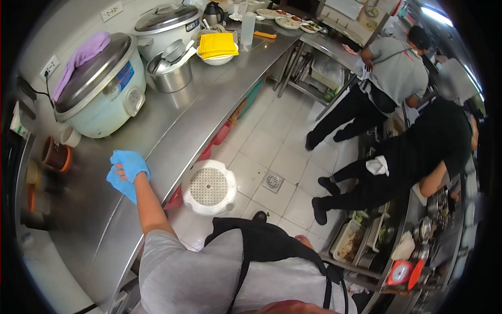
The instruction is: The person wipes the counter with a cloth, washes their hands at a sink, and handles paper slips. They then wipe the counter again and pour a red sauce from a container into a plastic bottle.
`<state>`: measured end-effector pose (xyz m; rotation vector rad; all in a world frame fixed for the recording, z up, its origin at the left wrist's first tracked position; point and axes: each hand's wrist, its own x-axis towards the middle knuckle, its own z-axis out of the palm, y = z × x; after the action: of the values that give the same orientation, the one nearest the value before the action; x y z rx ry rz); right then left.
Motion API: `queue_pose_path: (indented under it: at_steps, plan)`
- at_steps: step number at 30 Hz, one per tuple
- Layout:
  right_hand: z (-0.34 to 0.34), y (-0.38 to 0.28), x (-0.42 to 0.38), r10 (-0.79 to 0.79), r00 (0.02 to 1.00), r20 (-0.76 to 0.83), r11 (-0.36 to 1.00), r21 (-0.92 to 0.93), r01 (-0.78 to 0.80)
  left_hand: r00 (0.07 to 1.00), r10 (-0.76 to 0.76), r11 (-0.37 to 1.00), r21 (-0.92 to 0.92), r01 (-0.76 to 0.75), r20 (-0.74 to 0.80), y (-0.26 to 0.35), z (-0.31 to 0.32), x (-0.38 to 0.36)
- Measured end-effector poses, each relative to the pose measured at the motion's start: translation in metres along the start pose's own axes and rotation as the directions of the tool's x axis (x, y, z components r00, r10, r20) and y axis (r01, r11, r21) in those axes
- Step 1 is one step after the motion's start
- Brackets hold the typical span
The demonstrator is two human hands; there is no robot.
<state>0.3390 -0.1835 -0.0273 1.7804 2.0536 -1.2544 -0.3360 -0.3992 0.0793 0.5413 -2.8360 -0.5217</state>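
The blue cloth (pixel 141 167) lay on the steel worktop (pixel 172 125), bunched around the left hand (pixel 122 172) and set in from the front edge. That hand's fingers (pixel 120 166) looked closed on the cloth (its folds hid most of them, so how tightly they gripped could not be told). The right hand could not be made out, so the state of its fingers could not be told either.

A loose corner trailed below the wrist; a wide sweep could have made it ruck up or slip from the fingers. Reaching too far to the left might have knocked the small white cup (pixel 70 137) or the brown container (pixel 55 154) near the wall. A careless push forward could have bumped the near cooker (pixel 97 115), which bulged over the worktop just ahead and carried a purple cloth (pixel 86 55) on its lid.

Farther along stood a steel pot (pixel 175 83) with utensils sticking out, a bowl topped with yellow sheets (pixel 217 45), a clear tumbler (pixel 248 29) and an orange-handled tool (pixel 265 35); the cooker and pot blocked a straight run along the wall side. On the floor, a white stool (pixel 209 187) sat close to the front edge, where a step sideways might have caught it. Two co-workers (pixel 400 68) (pixel 413 141) stood well apart across the aisle.
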Motion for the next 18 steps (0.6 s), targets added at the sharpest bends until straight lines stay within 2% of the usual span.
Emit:
queue_pose_path:
  at_steps: [1,2,3,4,6,7,8,9,11,12,13,14,15,18]
  plan:
    - [-0.025,-0.004,0.025,0.034,0.999,-0.012,0.999,0.030,-0.034,0.994,-0.048,0.994,-0.095,0.057,0.094,0.029,-0.060,-0.034]
    - [-0.049,-0.008,0.050,0.068,0.997,-0.025,0.996,0.061,-0.067,0.992,-0.079,0.983,-0.155,0.094,0.101,0.036,-0.066,-0.042]
    - [-0.064,0.025,0.097,-0.125,0.989,-0.082,0.989,-0.087,0.118,0.988,-0.111,0.965,-0.224,0.133,0.110,0.041,-0.067,-0.052]
    - [-0.086,0.024,0.122,0.065,0.998,-0.026,0.990,0.128,-0.061,0.979,-0.152,0.934,-0.303,0.188,0.138,0.047,-0.062,-0.057]
    - [-0.136,0.024,0.179,0.134,0.961,0.241,0.978,0.125,-0.168,0.953,-0.234,0.843,-0.448,0.297,0.192,0.060,-0.052,-0.068]
    - [-0.153,0.021,0.207,-0.021,0.940,0.340,0.966,-0.234,0.106,0.962,-0.248,0.888,-0.370,0.272,0.113,0.056,-0.030,-0.069]
    - [-0.171,0.019,0.235,-0.175,0.887,0.428,0.761,-0.512,0.397,0.970,-0.228,0.921,-0.305,0.243,0.083,0.058,-0.028,-0.077]
    - [-0.172,0.006,0.262,-0.207,0.926,0.317,0.848,-0.413,0.331,0.977,-0.208,0.947,-0.238,0.215,0.052,0.060,-0.025,-0.084]
    - [-0.177,-0.023,0.315,-0.262,0.962,0.082,0.952,-0.141,0.271,0.988,-0.112,0.977,-0.168,0.128,0.103,0.100,-0.044,-0.118]
    - [-0.190,-0.116,0.278,0.043,0.996,0.075,0.984,0.172,-0.056,0.993,-0.075,0.997,-0.028,0.078,0.095,0.105,-0.033,-0.119]
    - [-0.186,-0.154,0.287,0.049,0.992,0.113,0.975,0.209,-0.072,0.995,-0.035,0.994,0.108,0.024,0.095,0.110,-0.013,-0.120]
    - [-0.178,-0.182,0.300,-0.014,0.986,0.169,0.969,0.245,-0.028,0.995,0.004,0.970,0.240,-0.028,0.100,0.118,0.004,-0.119]
    - [-0.170,-0.208,0.313,-0.079,0.971,0.224,0.959,0.283,0.013,0.992,0.013,0.965,0.259,-0.045,0.126,0.134,0.014,-0.122]
    - [-0.155,-0.295,0.330,-0.157,0.893,0.422,0.970,0.237,0.058,0.967,0.123,0.954,0.241,-0.177,0.223,0.197,0.017,-0.135]
